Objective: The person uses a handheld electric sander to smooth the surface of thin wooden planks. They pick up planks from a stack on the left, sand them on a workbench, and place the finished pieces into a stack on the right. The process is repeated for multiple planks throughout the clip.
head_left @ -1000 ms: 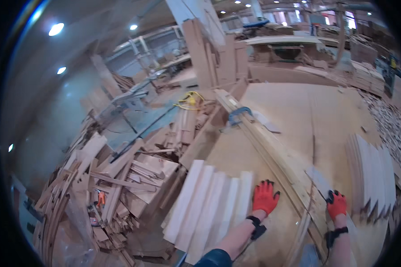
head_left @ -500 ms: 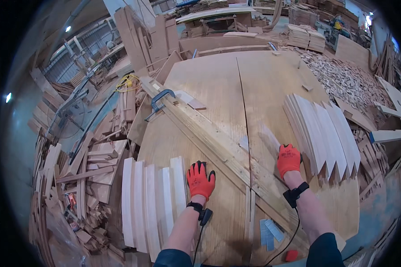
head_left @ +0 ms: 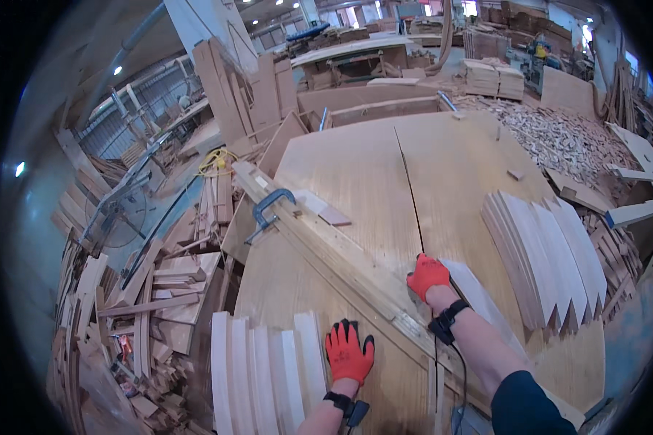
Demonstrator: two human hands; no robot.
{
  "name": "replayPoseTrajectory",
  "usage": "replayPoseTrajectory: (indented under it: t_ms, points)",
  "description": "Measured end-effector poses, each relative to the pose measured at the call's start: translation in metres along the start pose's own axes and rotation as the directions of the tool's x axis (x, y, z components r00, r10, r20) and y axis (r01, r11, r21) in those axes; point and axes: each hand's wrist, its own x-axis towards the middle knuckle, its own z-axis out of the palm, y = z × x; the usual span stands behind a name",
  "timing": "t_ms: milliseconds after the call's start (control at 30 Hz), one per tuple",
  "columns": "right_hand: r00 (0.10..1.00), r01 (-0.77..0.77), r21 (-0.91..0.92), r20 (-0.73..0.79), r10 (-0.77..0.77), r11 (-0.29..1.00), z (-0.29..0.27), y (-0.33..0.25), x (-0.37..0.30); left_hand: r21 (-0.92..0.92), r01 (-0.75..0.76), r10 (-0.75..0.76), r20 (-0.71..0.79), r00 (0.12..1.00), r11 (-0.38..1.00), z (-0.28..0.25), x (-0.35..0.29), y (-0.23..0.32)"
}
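Observation:
My left hand (head_left: pixel 350 353), in a red glove with black fingertips, lies flat with spread fingers on the broad wooden tabletop (head_left: pixel 341 174), right beside a row of pale curved wood strips (head_left: pixel 268 370). My right hand (head_left: pixel 428 278), gloved the same, is closed at the dark seam in the tabletop, just right of the long wooden beam (head_left: pixel 326 239). Its fingers curl under, so what they hold, if anything, is hidden. A pale flat board (head_left: pixel 479 297) lies beside that hand, partly beneath my forearm.
A blue clamp (head_left: pixel 272 206) grips the beam's far left end. Curved boards with pointed ends (head_left: pixel 551 261) are stacked on the right. Wood scraps (head_left: pixel 159 391) heap up at the left, and offcuts (head_left: pixel 551 134) cover the floor at the far right. A fan (head_left: pixel 120 217) stands at the left.
My right hand has moved left, off the pale board and over to the seam. My left hand stays flat by the strips. The view has tipped up, so things sit lower.

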Motion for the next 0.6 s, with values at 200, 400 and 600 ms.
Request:
replayPoseTrajectory:
  t_ms: [200,400,600]
  points:
    - [0.614,0.778,0.320,-0.211,-0.760,0.540,-0.080,-0.008,-0.083,0.003,0.017,-0.017,0.015,1.000,1.000,-0.014,-0.022,-0.005]
    - [0.847,-0.098,-0.173,-0.532,-0.009,0.980,-0.151,0.068,-0.038,-0.023,-0.006,0.006,-0.020,1.000,1.000,-0.010,-0.038,-0.010]
    - [0.916,0.027,-0.388,0.379,0.133,0.921,-0.063,0.112,-0.155,-0.048,-0.017,0.013,-0.086,0.996,0.999,-0.006,-0.043,-0.010]
